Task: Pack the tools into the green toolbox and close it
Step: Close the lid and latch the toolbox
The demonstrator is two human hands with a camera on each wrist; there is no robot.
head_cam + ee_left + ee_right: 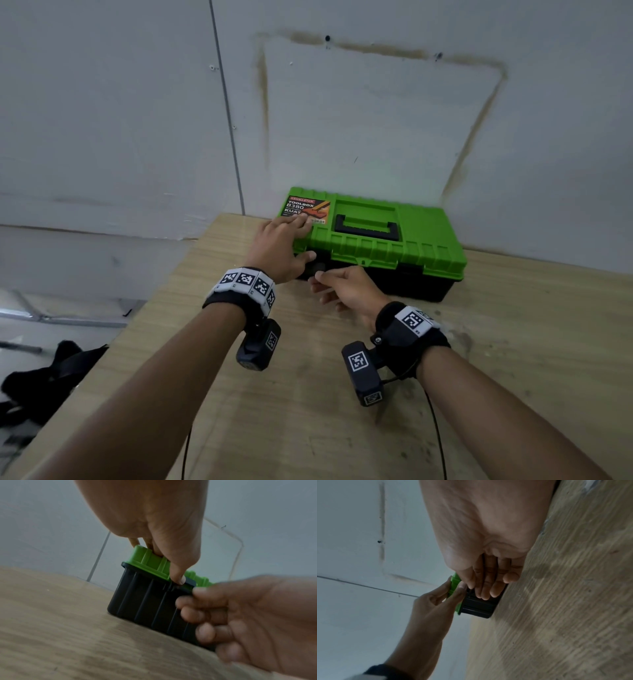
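Note:
The green toolbox (394,240) stands on the table with its green lid down on the black base (145,597) and its black carry handle (366,228) lying flat. My left hand (301,240) lies flat on the lid's left corner over the label, and its thumb (178,577) reaches down the front edge. My right hand (317,279) is at the front left, with thumb and curled fingers on the small black latch (318,268). In the right wrist view my right fingers (484,588) lie against the black front wall. No tools are in sight.
The wooden table (308,394) runs back to a grey wall just behind the box. Its left edge drops to the floor, where a black bag (44,377) and a metal bar (68,320) lie. Cables hang from both wrist cameras.

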